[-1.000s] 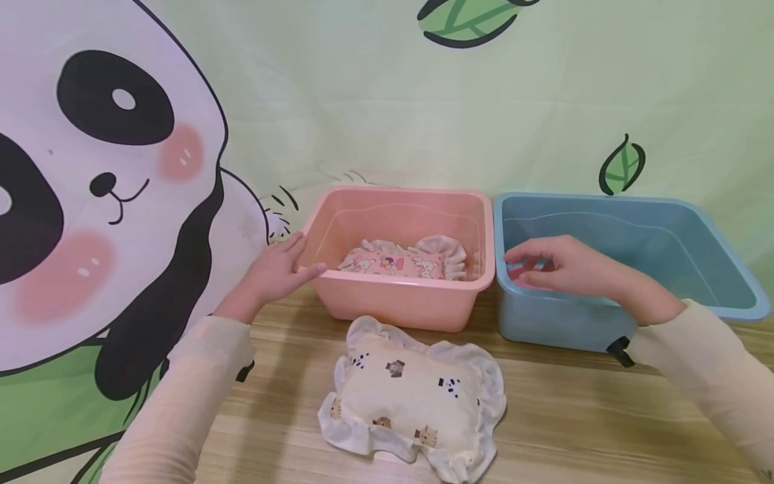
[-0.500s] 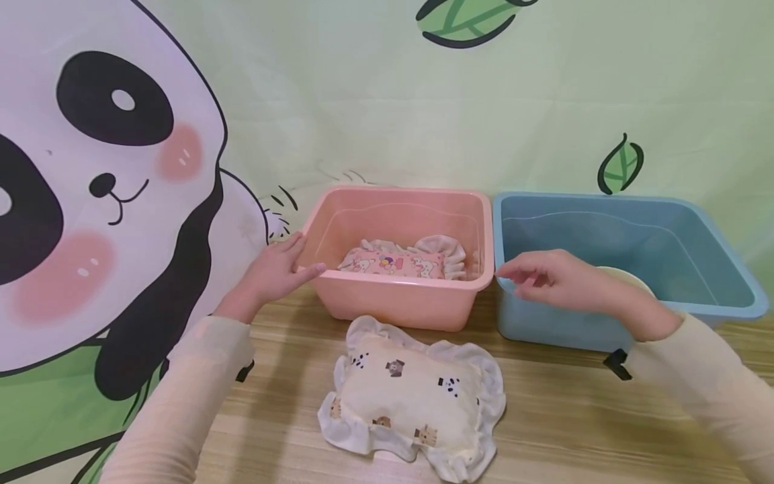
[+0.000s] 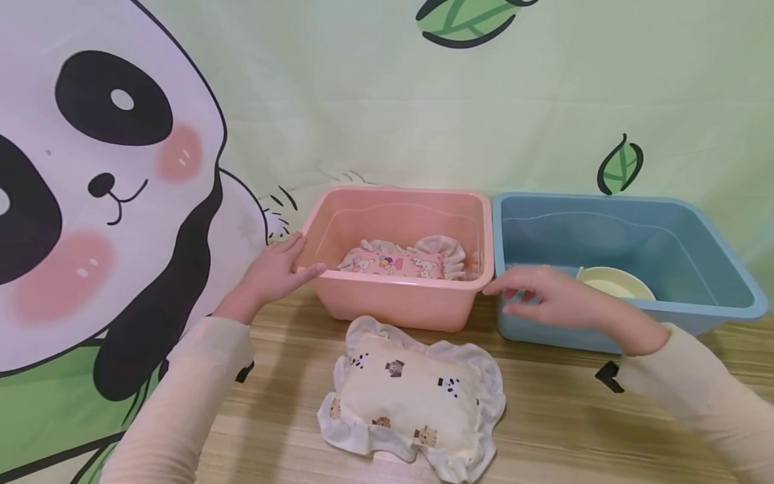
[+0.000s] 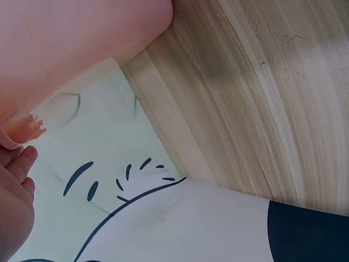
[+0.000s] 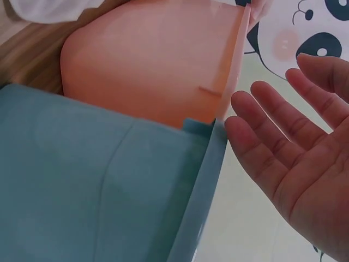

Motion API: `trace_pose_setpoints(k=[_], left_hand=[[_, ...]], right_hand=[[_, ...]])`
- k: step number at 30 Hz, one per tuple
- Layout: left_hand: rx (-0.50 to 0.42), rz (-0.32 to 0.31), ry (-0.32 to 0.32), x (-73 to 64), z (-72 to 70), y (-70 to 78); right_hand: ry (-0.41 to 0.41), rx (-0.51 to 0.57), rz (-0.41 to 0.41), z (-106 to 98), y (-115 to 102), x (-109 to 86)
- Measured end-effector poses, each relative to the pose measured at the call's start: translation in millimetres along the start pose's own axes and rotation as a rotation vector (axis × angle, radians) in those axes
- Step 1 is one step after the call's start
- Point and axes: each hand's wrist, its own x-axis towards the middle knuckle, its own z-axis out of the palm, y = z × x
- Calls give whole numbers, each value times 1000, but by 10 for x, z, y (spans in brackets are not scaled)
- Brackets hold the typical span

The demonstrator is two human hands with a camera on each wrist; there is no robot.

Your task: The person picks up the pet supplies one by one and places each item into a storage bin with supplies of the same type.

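At the back of the wooden bench (image 3: 562,417), against the panda backdrop (image 3: 91,188), a pink tub (image 3: 399,296) and a blue tub (image 3: 713,296) stand side by side, their rims just touching. The left hand (image 3: 275,269) rests with straight fingers against the pink tub's left wall, gripping nothing. The right hand (image 3: 553,299) hovers over the near left corner of the blue tub, fingers relaxed and spread, palm empty, as the right wrist view shows. Inside the pink tub lies a small pink printed pillow (image 3: 393,263) with a pale frill. Inside the blue tub sits a cream bowl (image 3: 617,284), just behind the right hand. In front of the pink tub, a cream frilled pillow (image 3: 411,396) lies flat on the bench.
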Motion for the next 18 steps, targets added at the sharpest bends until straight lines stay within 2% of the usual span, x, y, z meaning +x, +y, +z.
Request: trace_pose_setpoints(k=[7,18], left_hand=[[-1,-1,1,4,11,-10],[-3,-7,-7,4,10,-9]], right_hand=[[-17,-53,-41,64,-5,12],[-106,-13,8,168,-39,10]])
